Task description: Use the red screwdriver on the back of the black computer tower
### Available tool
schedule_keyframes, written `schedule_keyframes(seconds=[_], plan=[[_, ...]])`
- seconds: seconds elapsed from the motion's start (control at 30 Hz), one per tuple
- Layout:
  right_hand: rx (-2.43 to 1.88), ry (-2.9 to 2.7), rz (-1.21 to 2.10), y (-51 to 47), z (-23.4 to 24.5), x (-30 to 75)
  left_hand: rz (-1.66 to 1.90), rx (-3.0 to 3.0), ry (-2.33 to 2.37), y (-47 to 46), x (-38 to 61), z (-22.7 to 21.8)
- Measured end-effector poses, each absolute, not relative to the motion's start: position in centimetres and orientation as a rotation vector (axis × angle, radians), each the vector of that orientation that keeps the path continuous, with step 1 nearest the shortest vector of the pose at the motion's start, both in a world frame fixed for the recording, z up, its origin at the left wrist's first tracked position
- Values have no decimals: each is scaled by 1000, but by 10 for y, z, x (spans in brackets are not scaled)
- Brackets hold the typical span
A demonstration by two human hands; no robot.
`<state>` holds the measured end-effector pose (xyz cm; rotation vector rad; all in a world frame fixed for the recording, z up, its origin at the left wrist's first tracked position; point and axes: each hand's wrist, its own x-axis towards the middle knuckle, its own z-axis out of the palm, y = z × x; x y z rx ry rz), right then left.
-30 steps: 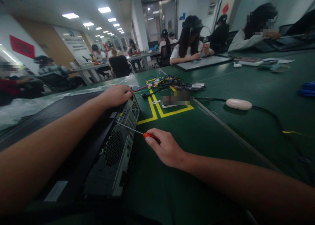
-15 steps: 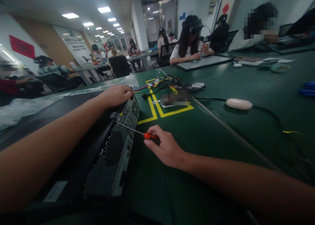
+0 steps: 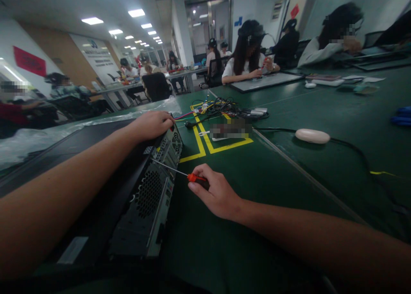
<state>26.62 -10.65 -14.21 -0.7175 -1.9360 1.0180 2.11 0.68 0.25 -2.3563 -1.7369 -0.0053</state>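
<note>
A black computer case (image 3: 96, 174) lies on its side at the left, with its metal rear panel and round vent grilles facing right. My left hand (image 3: 154, 124) presses on the top at the far rear corner, its fingers bent over the edge. In my right hand (image 3: 216, 193) is a screwdriver (image 3: 195, 178) with a red and black handle, the fingers wrapped round it. The thin shaft points left, and its tip meets the rear panel near the upper edge, above the large honeycomb vent. Whether a screw is under the tip is too small to tell.
Beyond the case lies a tangle of cables (image 3: 231, 107) on the green table (image 3: 272, 174), near yellow tape marks (image 3: 224, 147). A white oval device (image 3: 312, 136) sits on a black cord. Clear plastic sheeting (image 3: 19, 150) lies behind the case. Several people work at tables farther off.
</note>
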Motion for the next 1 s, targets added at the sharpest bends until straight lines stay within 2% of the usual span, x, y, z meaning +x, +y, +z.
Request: schedule_keyframes(seconds=[1.0], plan=[[-682, -1941, 989, -106, -142, 266, -15, -2365, -1746, 5, 22, 3]])
